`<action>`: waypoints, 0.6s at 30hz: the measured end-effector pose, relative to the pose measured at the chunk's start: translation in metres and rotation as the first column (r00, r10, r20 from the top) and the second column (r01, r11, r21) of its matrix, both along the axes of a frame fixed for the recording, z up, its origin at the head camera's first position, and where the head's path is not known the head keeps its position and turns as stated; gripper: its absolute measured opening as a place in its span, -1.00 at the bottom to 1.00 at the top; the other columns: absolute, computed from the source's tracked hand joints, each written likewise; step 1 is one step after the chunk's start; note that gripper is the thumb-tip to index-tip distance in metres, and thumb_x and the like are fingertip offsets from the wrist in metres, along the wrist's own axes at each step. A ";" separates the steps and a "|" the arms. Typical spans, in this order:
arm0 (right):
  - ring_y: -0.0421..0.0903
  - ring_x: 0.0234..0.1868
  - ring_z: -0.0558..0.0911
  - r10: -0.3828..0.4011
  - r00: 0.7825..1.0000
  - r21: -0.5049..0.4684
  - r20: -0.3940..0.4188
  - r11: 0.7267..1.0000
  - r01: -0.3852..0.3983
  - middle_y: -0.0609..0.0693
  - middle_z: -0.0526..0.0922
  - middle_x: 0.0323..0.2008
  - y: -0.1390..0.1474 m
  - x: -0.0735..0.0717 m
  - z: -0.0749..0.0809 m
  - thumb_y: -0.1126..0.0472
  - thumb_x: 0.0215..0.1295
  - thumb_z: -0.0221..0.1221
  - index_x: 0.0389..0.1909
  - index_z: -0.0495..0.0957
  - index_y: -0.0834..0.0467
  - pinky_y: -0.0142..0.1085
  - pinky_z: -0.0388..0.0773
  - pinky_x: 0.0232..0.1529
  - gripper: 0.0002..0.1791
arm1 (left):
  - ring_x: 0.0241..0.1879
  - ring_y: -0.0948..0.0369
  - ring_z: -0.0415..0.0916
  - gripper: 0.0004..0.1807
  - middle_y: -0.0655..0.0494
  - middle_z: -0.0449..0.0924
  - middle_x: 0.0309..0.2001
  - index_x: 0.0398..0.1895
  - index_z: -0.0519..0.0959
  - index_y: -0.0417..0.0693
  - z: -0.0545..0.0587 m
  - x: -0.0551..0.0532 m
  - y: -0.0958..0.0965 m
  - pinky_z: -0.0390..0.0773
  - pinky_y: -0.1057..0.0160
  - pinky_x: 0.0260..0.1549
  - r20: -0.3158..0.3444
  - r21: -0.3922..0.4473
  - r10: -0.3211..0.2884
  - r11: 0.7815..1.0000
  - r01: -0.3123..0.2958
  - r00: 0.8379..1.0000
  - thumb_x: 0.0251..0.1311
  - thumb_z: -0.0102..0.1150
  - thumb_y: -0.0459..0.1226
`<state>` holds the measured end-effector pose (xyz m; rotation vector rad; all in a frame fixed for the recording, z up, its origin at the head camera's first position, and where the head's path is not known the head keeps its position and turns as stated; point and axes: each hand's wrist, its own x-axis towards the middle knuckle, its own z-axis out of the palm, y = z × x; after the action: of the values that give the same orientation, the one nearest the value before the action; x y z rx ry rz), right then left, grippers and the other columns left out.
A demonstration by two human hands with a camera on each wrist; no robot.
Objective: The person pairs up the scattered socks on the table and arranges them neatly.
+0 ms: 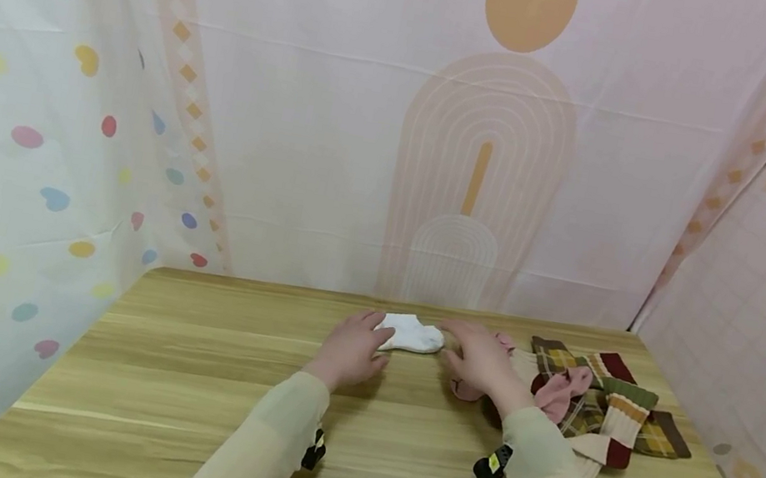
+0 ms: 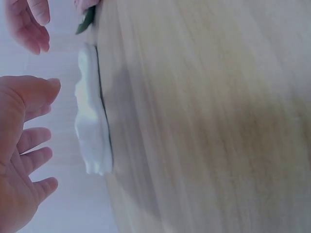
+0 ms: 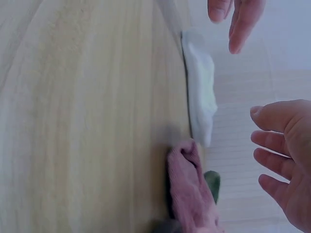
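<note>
A white sock [image 1: 412, 335] lies flat near the table's back edge, between my two hands. My left hand [image 1: 351, 349] hovers at its left end, fingers spread and loosely bent, with a gap to the sock [image 2: 92, 121] in the left wrist view. Over the sock's right end is my right hand [image 1: 484, 362], its fingers relaxed and holding nothing. In the right wrist view the right hand [image 3: 286, 155] also stands apart from the sock [image 3: 199, 87]. A pink sock [image 3: 189, 189] lies on the table below the right hand.
To the right, a loose pile of socks covers the table: a pink one [image 1: 563, 392], a cream one with green cuff [image 1: 628, 411] and brown-yellow plaid ones [image 1: 669, 437]. The wooden table [image 1: 190, 393] ends at a hanging patterned cloth [image 1: 317, 177] behind.
</note>
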<state>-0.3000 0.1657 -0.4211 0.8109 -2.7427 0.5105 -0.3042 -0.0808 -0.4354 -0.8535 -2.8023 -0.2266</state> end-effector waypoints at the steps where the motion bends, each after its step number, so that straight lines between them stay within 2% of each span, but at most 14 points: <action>1: 0.19 0.23 0.48 -0.003 1.000 0.003 -0.014 1.000 0.003 0.17 0.56 0.19 0.001 0.001 0.002 0.27 0.31 0.28 0.25 0.50 0.18 0.11 0.43 0.16 -0.52 | 0.33 -0.14 0.28 -0.52 -0.21 0.39 0.31 0.22 0.55 -0.12 0.001 0.002 0.000 0.30 -0.15 0.25 -0.014 0.007 -0.001 1.000 0.001 1.000 0.25 0.28 -0.16; 4: 0.18 0.21 0.49 0.001 0.999 0.004 -0.043 1.000 0.000 0.15 0.57 0.17 0.005 0.005 0.005 0.28 0.30 0.28 0.24 0.52 0.16 0.15 0.42 0.15 -0.53 | 0.32 -0.12 0.30 -0.51 -0.19 0.41 0.30 0.22 0.55 -0.11 0.004 0.007 0.002 0.30 -0.17 0.24 -0.050 0.024 -0.011 1.000 0.012 0.999 0.24 0.29 -0.18; 10: 0.17 0.19 0.52 0.021 0.993 0.008 -0.114 1.000 -0.021 0.14 0.58 0.15 0.014 0.008 0.006 0.27 0.26 0.32 0.23 0.52 0.17 0.13 0.44 0.14 -0.50 | 0.29 -0.10 0.34 -0.49 -0.14 0.47 0.26 0.22 0.54 -0.08 0.010 0.017 0.010 0.30 -0.16 0.24 -0.123 -0.006 -0.042 0.999 0.041 0.992 0.18 0.32 -0.18; 18: 0.16 0.17 0.52 0.058 0.987 -0.021 -0.153 0.998 -0.062 0.17 0.58 0.14 0.028 0.013 -0.002 0.33 0.21 0.34 0.23 0.52 0.21 0.08 0.45 0.16 -0.47 | 0.29 -0.04 0.36 -0.45 -0.08 0.48 0.26 0.26 0.51 -0.02 0.011 0.031 0.029 0.30 -0.14 0.25 -0.153 -0.031 -0.089 0.996 0.086 0.984 0.18 0.31 -0.14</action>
<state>-0.2874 0.1937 -0.4227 0.8905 -2.5745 0.4732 -0.2730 -0.0519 -0.4246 -0.9578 -2.6322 -0.1342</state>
